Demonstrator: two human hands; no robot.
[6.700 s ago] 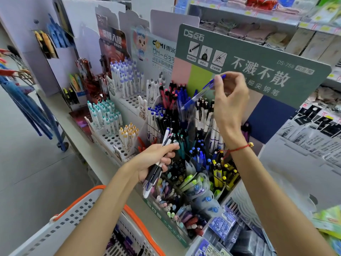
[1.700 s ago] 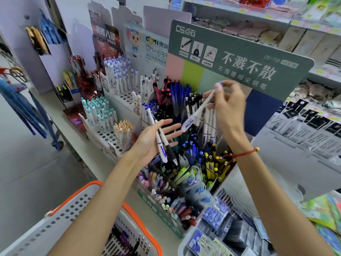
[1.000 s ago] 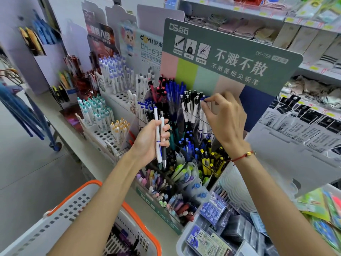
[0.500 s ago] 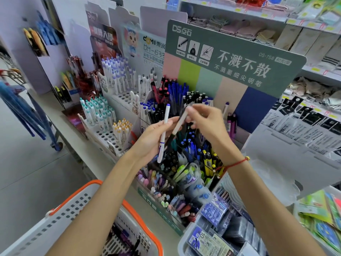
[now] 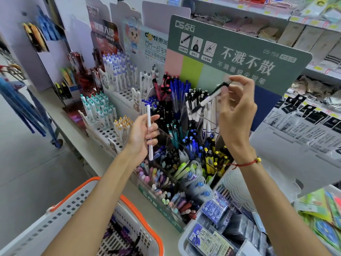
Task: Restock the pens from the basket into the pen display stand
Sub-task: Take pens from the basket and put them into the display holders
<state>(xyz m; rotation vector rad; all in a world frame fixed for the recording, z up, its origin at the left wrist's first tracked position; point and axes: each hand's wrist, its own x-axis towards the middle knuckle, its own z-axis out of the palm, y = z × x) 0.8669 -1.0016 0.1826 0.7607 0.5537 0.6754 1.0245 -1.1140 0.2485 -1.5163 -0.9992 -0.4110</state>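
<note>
My left hand (image 5: 143, 134) grips one white pen (image 5: 149, 126) upright, in front of the pen display stand (image 5: 158, 206). My right hand (image 5: 236, 109) is raised over the stand's back compartments and pinches a white pen with a black clip (image 5: 211, 97), tilted with its tip pointing down-left. The stand holds many pens sorted by colour under a green header card (image 5: 239, 58). The white basket with an orange rim (image 5: 140, 213) sits at the bottom left, with several dark pens inside.
White peg-hole pen racks (image 5: 114, 115) stand to the left of the display on the counter. A clear box of packaged refills (image 5: 212, 237) sits at the front right. Shelves with folded goods rise behind. Blue umbrellas hang at the far left.
My right hand has taken one pen from my left hand and lifted it up and to the right over the stand. My left hand now holds a single pen.
</note>
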